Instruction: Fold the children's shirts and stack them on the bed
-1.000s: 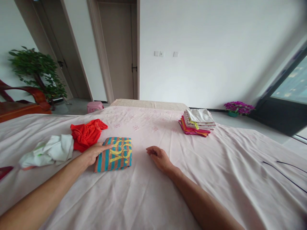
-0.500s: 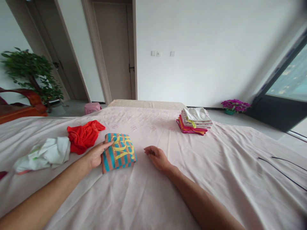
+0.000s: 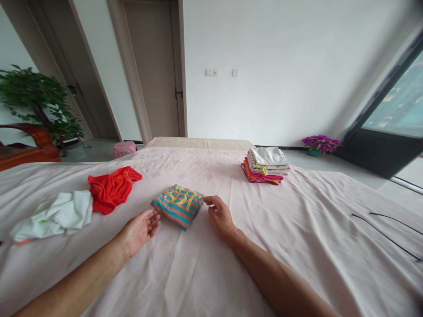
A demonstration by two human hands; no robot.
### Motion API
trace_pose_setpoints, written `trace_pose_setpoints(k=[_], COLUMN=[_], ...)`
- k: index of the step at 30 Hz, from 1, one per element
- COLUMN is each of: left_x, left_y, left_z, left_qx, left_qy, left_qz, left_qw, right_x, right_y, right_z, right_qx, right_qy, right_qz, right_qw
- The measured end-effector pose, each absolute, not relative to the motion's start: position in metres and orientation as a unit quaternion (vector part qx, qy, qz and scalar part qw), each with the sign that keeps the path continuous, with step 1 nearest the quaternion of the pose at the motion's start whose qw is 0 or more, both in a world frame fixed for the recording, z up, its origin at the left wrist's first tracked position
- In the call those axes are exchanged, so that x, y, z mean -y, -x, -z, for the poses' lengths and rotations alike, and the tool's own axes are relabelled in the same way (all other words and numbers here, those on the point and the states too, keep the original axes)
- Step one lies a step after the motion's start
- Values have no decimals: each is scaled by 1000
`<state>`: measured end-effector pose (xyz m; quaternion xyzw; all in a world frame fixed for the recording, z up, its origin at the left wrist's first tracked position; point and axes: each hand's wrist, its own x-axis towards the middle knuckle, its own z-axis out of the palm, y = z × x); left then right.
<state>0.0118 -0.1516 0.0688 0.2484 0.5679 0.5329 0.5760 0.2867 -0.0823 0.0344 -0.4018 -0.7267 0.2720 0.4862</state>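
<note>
A folded T-shirt-like garment [image 3: 178, 206] with blue and brown stripes and yellow lettering lies at an angle on the bedsheet between my hands. My left hand [image 3: 140, 231] is at its left corner, palm turned inward and fingers loosely bent; the fingertips are at the edge without a visible grip. On the other side, my right hand [image 3: 220, 216] reaches the right corner with its index fingertip, the thumb apart from it. Left of them lie a crumpled red cloth garment [image 3: 112, 189] and a crumpled white garment [image 3: 62, 213].
A stack of folded clothes [image 3: 266, 165], white on top and pink and orange below, sits toward the far right of the pale pink sheet [image 3: 297, 246]. Two thin black cords [image 3: 386, 237] lie at right. A pink stool [image 3: 124, 149] stands beyond the far left edge.
The striped garment has turned and shifted right, now lying flatter. My left hand has loosened its hold on it, and my right hand has come to touch its right corner.
</note>
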Motion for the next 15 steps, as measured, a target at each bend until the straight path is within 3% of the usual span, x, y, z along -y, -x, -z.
trace_pose_setpoints(k=[3,5,8,15], left_x=[162,164,155,88], left_y=[-9,-14,-29,-63], left_z=[-74,-79,-90,-80], left_qx=[-567,-570,-583,-549], left_qy=[-233,-325,-502,-786], left_qz=[-524,-529,-501,-279], left_qw=[592,538,397,63], right_x=[89,94,100,102], right_y=[-284,-281,-275,-272], right_z=[-45,-49,-51,-50], right_qx=[828,870,892,890], right_qy=[353,335,332,341], right_qz=[-165,-123,-100,-96], right_qw=[403,341,291,288])
